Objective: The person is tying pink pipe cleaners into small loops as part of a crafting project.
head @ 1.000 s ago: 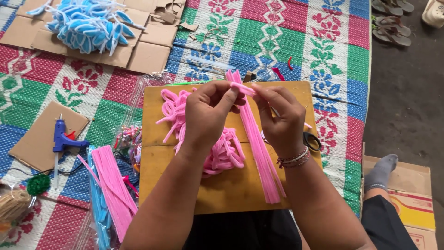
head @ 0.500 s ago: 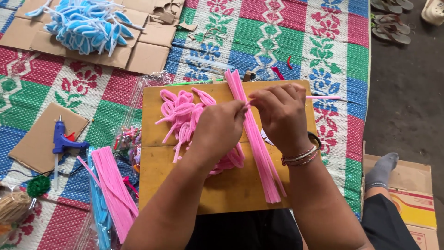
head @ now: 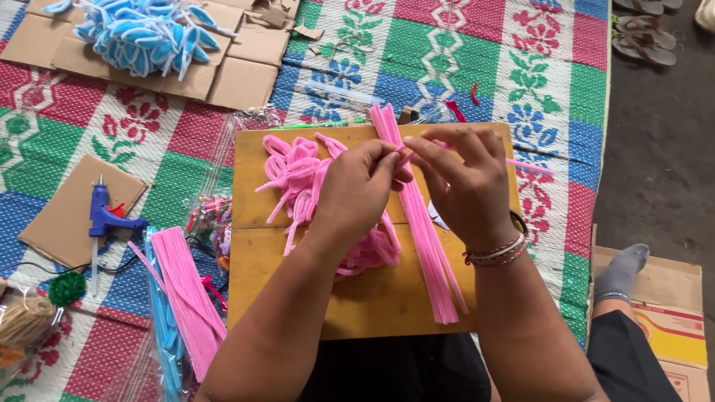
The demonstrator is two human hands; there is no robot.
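Both hands meet above a wooden board (head: 372, 298); the left hand (head: 357, 190) has its fingers curled shut around one end of a single pink stem (head: 530, 165), thumb and forefinger pinching it where the two hands touch; the right hand (head: 465, 186) pinches the same stem just beside that point, its other fingers loosely fanned, and the free end of the stem sticks out to the right past the board's edge, over the woven mat (head: 462, 45). Under the hands lies a straight bundle (head: 424, 238) of pink stems, running from the board's far edge down toward its near edge; left of it, partly under the left wrist, sits a heap of bent pink loops (head: 294, 179). Off the board to the left are a bag of stems (head: 179, 298) in pink and blue, a blue glue gun (head: 100, 219) on cardboard, and a pile of blue loops (head: 141, 30) on more cardboard at the far corner. As a judgement: the grip is narrow and the stem's long end hangs unsupported, so a twist could let it slip or kink in the wrong spot; the left wrist rests close over the loop heap and could drag finished pieces out of shape; the bundle lies loose and a nudge of the right forearm could scatter it off the board's near edge.
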